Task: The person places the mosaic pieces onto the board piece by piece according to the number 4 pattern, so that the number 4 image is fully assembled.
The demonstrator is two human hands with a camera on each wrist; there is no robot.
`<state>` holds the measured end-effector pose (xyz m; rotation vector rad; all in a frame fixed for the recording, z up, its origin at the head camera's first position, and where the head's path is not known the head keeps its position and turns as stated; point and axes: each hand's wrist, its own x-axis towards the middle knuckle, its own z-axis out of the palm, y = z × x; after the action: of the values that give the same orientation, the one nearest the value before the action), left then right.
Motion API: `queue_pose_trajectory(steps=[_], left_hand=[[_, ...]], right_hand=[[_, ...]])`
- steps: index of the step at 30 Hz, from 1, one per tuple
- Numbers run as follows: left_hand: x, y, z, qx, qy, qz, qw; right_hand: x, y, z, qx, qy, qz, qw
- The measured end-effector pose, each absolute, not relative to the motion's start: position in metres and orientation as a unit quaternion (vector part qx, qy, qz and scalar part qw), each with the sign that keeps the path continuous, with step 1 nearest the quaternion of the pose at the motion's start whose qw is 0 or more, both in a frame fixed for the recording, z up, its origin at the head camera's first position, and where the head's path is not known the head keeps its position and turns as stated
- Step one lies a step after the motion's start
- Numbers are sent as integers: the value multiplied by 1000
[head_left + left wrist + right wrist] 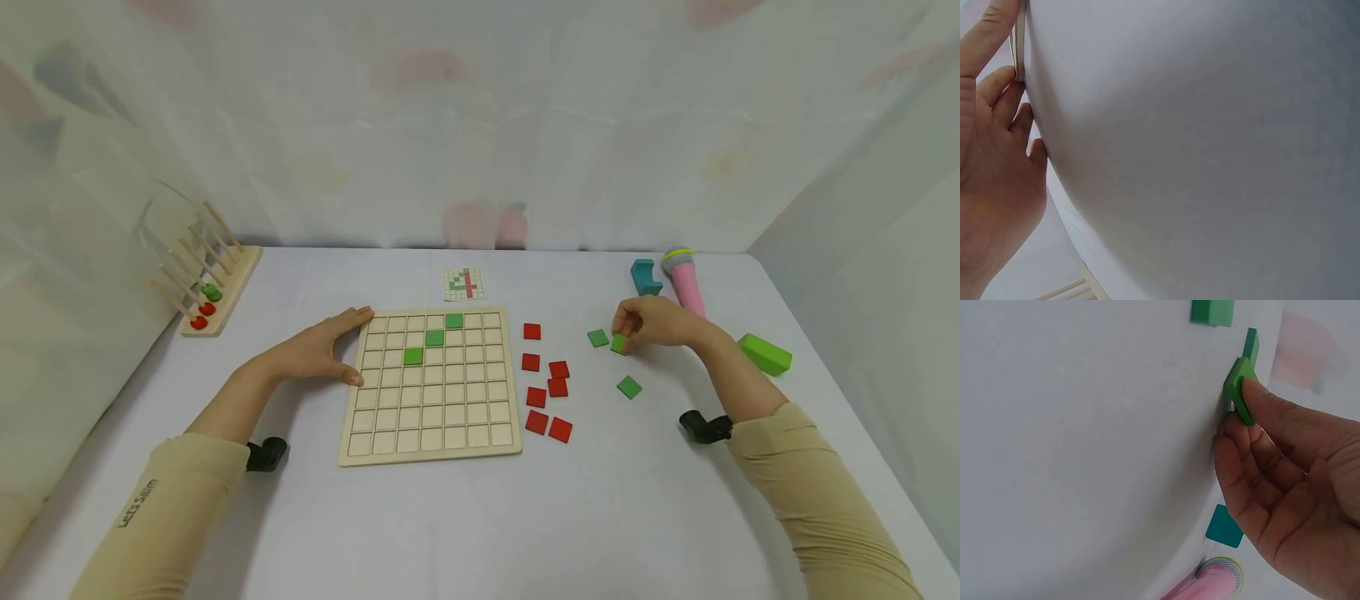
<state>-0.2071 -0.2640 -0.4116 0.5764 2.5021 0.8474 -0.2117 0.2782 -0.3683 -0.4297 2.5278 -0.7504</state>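
Note:
A wooden grid board lies in the middle of the table, with three green tiles in a diagonal line of its cells. My left hand rests at the board's left edge, thumb and fingers spread along it. In the left wrist view, the fingers lie against the board's side. To the right of the board, my right hand pinches a green tile between thumb and fingers, and the tile is tilted. Two other green tiles lie close by on the table.
Several red tiles lie right of the board. Behind it is a small pattern card. A peg rack with red and green beads stands at the left. A teal block, pink microphone and green block lie at the right.

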Motion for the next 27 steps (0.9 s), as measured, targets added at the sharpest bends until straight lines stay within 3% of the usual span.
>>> queue_pose_trajectory(steps=[13, 27], left_hand=[[-206, -265, -412, 207, 903, 310, 215], [-207, -264, -409, 204, 898, 320, 223]], right_hand=[[-210, 254, -351, -152, 917, -316, 192], [-217, 182, -357, -188, 915, -321, 153]])
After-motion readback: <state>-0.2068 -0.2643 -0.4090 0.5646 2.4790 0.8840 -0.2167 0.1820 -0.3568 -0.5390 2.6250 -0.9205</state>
